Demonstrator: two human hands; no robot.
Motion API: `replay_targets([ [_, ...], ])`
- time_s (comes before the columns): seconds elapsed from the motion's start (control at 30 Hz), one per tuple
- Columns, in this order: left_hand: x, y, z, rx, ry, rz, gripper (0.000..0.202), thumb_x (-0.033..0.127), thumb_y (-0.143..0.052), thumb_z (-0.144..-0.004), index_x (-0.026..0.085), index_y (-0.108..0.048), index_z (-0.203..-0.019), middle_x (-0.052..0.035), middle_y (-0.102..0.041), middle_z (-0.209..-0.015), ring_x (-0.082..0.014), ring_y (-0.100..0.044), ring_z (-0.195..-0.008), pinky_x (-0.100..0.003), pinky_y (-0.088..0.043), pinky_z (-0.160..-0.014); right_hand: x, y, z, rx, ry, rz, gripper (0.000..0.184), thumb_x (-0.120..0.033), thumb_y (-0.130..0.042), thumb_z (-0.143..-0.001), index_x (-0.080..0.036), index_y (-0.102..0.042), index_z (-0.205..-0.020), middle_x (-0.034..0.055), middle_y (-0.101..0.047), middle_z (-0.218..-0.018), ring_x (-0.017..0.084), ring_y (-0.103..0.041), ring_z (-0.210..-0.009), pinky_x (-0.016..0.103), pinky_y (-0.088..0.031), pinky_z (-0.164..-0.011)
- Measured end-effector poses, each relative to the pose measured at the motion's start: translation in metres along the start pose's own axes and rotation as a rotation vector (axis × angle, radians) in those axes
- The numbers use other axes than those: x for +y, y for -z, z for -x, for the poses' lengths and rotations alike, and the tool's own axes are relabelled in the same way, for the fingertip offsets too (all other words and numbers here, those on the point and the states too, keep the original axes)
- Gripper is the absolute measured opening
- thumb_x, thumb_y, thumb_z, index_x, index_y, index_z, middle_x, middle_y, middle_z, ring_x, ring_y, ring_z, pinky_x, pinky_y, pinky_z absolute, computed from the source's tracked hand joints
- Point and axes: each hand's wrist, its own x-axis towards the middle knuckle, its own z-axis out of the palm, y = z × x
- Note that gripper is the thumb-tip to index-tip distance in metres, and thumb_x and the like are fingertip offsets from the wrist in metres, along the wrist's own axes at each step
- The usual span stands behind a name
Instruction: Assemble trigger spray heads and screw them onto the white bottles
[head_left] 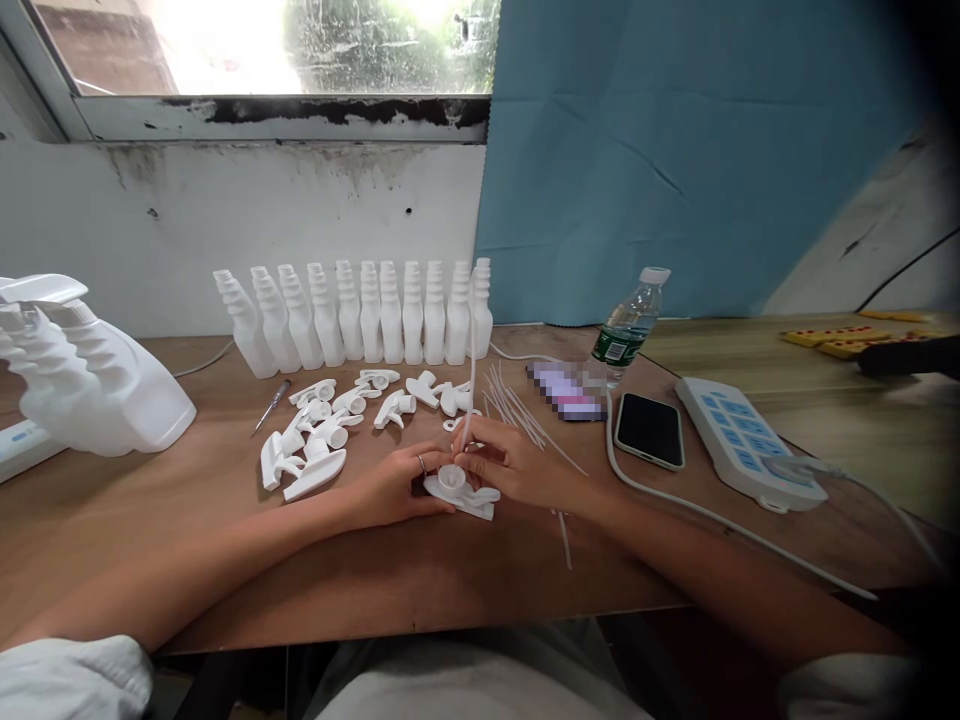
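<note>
Forearms flat on desk (450,585). Left hand (390,492): grip closed on spray head (480,500), which lies mid-desk btwn both hands. Right hand (514,465): grip pinching tube (471,380), upright over head's socket. Best approach, imo: pin head steady, pinch low, hold tube vertical.

Both forearms are bare up to short white sleeves. The left sleeve (71,678) shows as a crumpled, loose cuff at the lower corner, and the right sleeve (847,690) shows only as a pale edge in the darkened rim of the view. The left hand (397,488) wears a thin dark ring (422,463) on one of its fingers. Light grey-white cloth (465,680) covers the lap, possibly trousers.
</note>
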Motion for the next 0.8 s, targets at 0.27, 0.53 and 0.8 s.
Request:
replay_targets([
  [0.27,-0.001,0.002,0.001,-0.032,0.003,0.041,0.037,0.029,-0.07,-0.083,0.022,-0.061,-0.118,-0.0049,-0.059,-0.107,-0.0152,-0.057,-0.09,-0.023,-0.047,-0.074,-0.005,-0.001,-0.002,-0.037,0.059,0.285,0.018,-0.027,-0.048,-0.094,-0.019,-0.052,-0.079,-0.0004,-0.055,-0.069,0.012,-0.052,-0.061,0.023,-0.043,-0.058],
  [0.53,0.006,0.003,0.0,-0.062,0.067,0.123,0.043,0.029,-0.07,-0.083,0.023,-0.061,-0.124,-0.007,-0.057,-0.117,-0.0189,-0.059,-0.101,-0.024,-0.049,-0.077,0.001,0.0,-0.006,-0.054,0.06,0.251,0.018,-0.022,-0.05,-0.091,-0.017,-0.05,-0.075,-0.0018,-0.053,-0.068,0.009,-0.053,-0.054,0.021,-0.041,-0.053],
  [0.8,-0.001,0.001,0.0,-0.031,0.022,0.102,0.035,0.032,-0.072,-0.082,0.019,-0.065,-0.113,-0.009,-0.061,-0.114,-0.0233,-0.057,-0.109,-0.034,-0.045,-0.095,0.006,-0.002,-0.009,-0.085,0.182,0.354,0.019,-0.024,-0.05,-0.091,-0.017,-0.054,-0.074,0.0016,-0.057,-0.072,0.013,-0.054,-0.065,0.025,-0.044,-0.063],
])
